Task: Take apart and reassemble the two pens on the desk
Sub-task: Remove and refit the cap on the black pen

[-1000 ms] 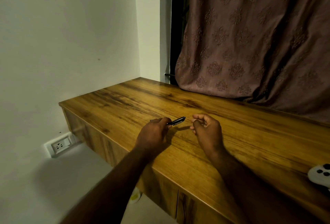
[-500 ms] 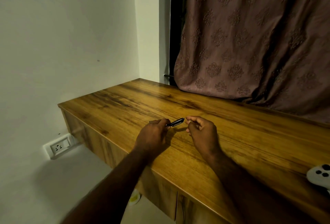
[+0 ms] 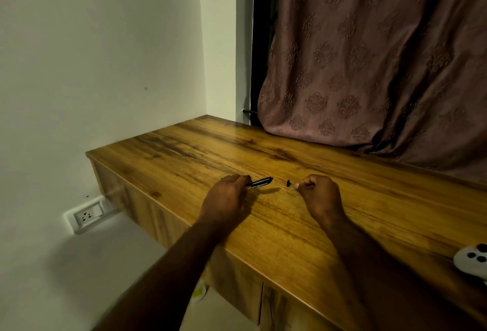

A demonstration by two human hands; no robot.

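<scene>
Over the wooden desk (image 3: 184, 151), left hand (image 3: 226, 196) is gripping the black pen barrel (image 3: 259, 182), steadying it. Right hand (image 3: 320, 196) is pinching a small dark-tipped part (image 3: 289, 183), holding it apart from the barrel, probably mid-disassembly.

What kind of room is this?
Probably a room in someone's home, maybe a bedroom or study. There is a wooden desk with cupboards under it, a patterned curtain hanging behind it, and a white game controller lying on it.
</scene>
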